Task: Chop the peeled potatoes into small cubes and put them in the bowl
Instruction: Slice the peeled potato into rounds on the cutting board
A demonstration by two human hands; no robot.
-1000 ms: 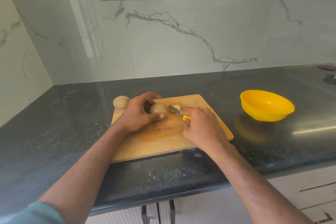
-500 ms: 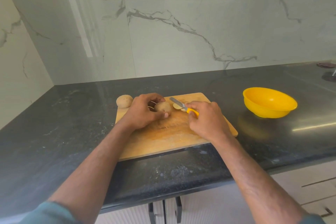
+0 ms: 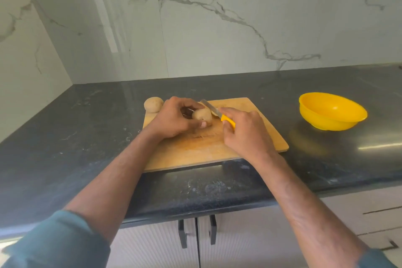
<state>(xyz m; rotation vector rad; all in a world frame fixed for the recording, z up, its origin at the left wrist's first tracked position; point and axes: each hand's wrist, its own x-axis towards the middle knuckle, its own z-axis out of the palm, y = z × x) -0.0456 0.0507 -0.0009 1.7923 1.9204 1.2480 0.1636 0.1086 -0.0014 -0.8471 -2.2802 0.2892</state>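
Potato (image 3: 202, 115) on cutting board (image 3: 250, 137), pinned by left hand (image 3: 176, 118). Right hand (image 3: 243, 130) grips knife (image 3: 217, 113) beside it. Slicing step, early; next needs a steady downward cut. Bowl (image 3: 332, 113) well right, second potato (image 3: 153, 104) at board's corner.

Counter (image 3: 282, 98) btwn board (image 3: 267, 135), bowl (image 3: 332, 113) seemingly free.

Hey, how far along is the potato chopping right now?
Early. Done: one slice seems cut, lying on the cutting board. In hand: the left hand holds a potato while the right hand grips the yellow-handled knife beside it. Left: cubing that potato, the whole potato at the board's far left corner, and filling the yellow bowl, which looks empty.
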